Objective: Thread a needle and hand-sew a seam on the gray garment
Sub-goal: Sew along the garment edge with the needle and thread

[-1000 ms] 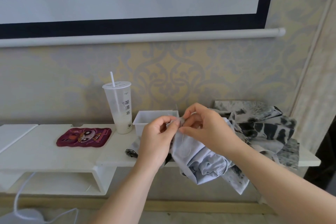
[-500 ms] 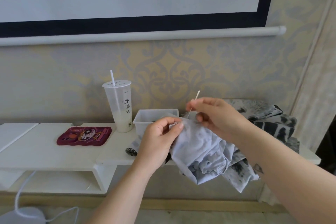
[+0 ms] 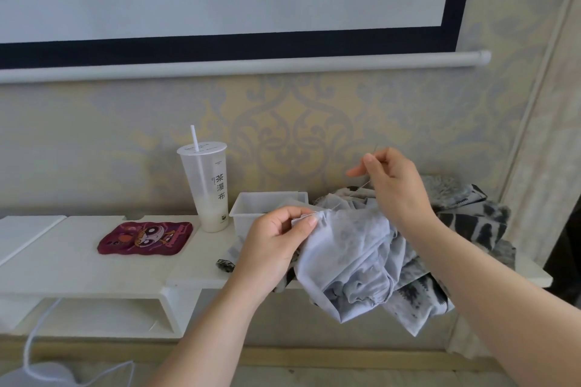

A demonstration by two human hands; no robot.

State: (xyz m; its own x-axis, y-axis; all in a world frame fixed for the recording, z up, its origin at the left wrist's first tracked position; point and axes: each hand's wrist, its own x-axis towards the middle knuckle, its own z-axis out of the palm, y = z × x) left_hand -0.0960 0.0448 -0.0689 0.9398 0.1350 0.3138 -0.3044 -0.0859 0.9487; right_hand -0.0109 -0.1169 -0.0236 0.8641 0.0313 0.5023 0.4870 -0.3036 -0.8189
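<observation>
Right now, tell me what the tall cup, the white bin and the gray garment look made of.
Cup: frosted translucent plastic, probably; the straw shows through its wall. White bin: likely matte plastic with a moulded rim. Gray garment: thin, soft, matte fabric; it bunches into folds where the left hand pinches it.

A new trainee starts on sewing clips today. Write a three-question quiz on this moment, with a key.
1. True or false: the left hand pinches an edge of the gray garment.
2. What stands beside the white box on the shelf? A) a cup with a straw B) a pair of scissors C) a lamp
3. Which hand holds the needle up above the garment?
Key: 1 true; 2 A; 3 the right hand.
</observation>
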